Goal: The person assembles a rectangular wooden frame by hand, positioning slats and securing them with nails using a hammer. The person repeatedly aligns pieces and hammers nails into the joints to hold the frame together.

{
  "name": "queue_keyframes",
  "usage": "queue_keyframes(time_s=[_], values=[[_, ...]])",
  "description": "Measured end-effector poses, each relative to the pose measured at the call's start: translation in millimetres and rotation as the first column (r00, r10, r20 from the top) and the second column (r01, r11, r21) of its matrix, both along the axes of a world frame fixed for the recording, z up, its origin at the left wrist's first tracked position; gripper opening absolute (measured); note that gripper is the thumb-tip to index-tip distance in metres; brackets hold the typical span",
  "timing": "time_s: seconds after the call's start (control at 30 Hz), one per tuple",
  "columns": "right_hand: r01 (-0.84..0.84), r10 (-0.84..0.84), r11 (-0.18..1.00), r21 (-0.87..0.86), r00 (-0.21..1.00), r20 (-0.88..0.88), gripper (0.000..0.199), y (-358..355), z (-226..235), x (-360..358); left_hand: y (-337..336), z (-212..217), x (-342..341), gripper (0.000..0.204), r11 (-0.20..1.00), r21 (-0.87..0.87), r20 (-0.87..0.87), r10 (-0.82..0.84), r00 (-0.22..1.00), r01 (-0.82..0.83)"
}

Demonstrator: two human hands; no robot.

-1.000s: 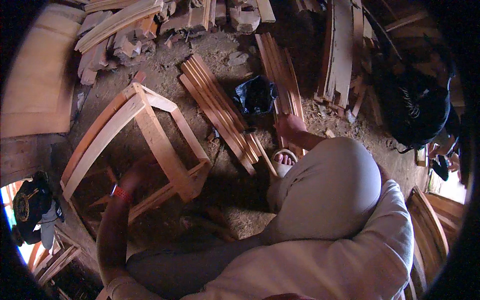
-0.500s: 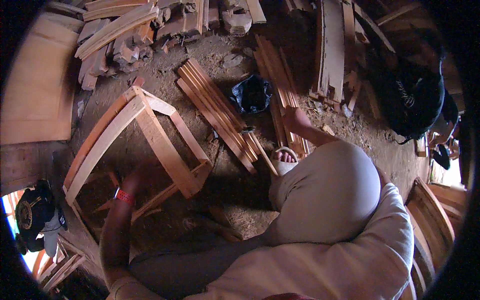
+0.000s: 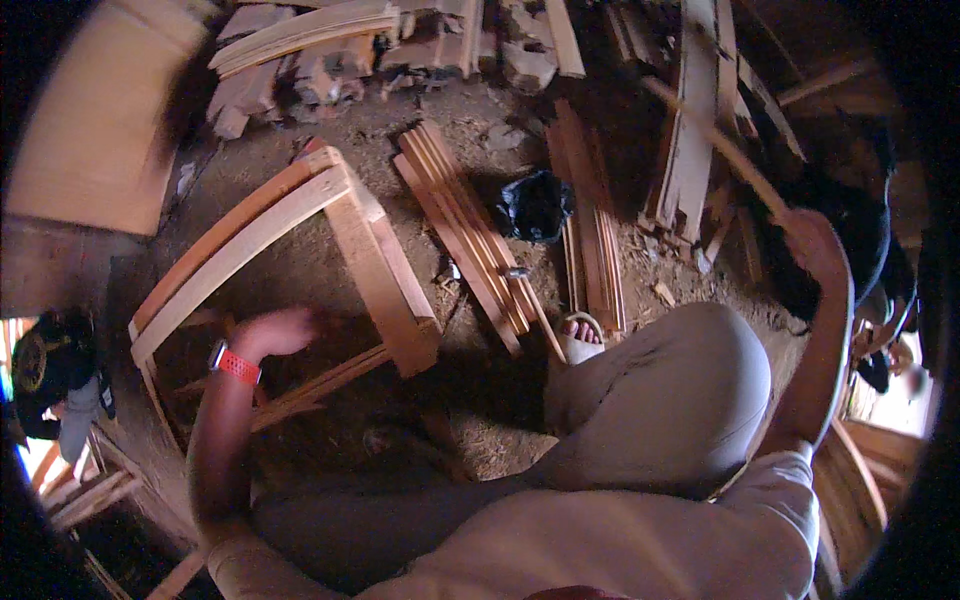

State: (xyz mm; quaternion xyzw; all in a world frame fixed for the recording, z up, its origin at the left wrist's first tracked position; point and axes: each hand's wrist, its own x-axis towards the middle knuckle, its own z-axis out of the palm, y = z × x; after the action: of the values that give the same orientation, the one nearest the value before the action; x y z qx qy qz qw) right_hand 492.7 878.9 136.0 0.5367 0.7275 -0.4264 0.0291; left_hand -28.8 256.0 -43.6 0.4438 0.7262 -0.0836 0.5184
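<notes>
My right hand [image 3: 815, 243] is raised at the right, closed around one end of a thin wooden strip [image 3: 735, 150] that slants up and away to the left. My left hand [image 3: 285, 330], with a red-banded watch [image 3: 236, 364] on its wrist, hovers inside the outline of a wooden frame [image 3: 240, 235]. Blur and shadow hide its fingers. The frame has a curved double rail on its left side and straight posts, and it rests on the ground before me. A hammer [image 3: 540, 318] lies across long wooden strips [image 3: 465, 240] near my sandalled foot.
A black plastic bag [image 3: 535, 205] sits between two bundles of strips. Stacked boards [image 3: 300, 60] line the back, and a large panel [image 3: 100, 120] leans at the far left. People in dark clothing are at the left edge [image 3: 55, 375] and right [image 3: 850, 220].
My right hand has come up from the right-hand strip bundle with a strip in it. My left hand has lifted into lighter view, and the whole view has shifted slightly.
</notes>
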Motion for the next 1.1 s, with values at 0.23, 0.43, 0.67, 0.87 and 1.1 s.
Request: queue_keyframes(time_s=[0.23,0.43,0.67,0.87,1.1], values=[[-0.055,0.138,0.951,0.305,0.956,-0.258,0.04,-13,109,6,-18,58,0,0.052,0.973,0.031,-0.009,0.229,0.973,-0.229],[-0.516,0.797,0.48,0.71,0.595,-0.107,0.045,-196,96,-214,-125,110,37,0.028,0.51,0.469,0.252,0.706,0.662,-0.721],[-0.735,0.984,0.02,0.678,-0.106,-0.144,0.043,-326,-29,-388,-298,99,75,0.023,-0.455,0.774,0.456,0.883,-0.111,-0.44],[-0.67,0.987,-0.039,0.742,-0.14,-0.075,0.045,-383,-91,-447,-346,23,0,0.034,-0.518,0.827,0.432,0.834,-0.345,-0.217],[-0.69,0.982,-0.044,0.722,-0.164,-0.097,0.043,-397,-107,-455,-313,-17,-48,0.037,-0.296,0.906,0.252,0.951,-0.178,-0.303]])
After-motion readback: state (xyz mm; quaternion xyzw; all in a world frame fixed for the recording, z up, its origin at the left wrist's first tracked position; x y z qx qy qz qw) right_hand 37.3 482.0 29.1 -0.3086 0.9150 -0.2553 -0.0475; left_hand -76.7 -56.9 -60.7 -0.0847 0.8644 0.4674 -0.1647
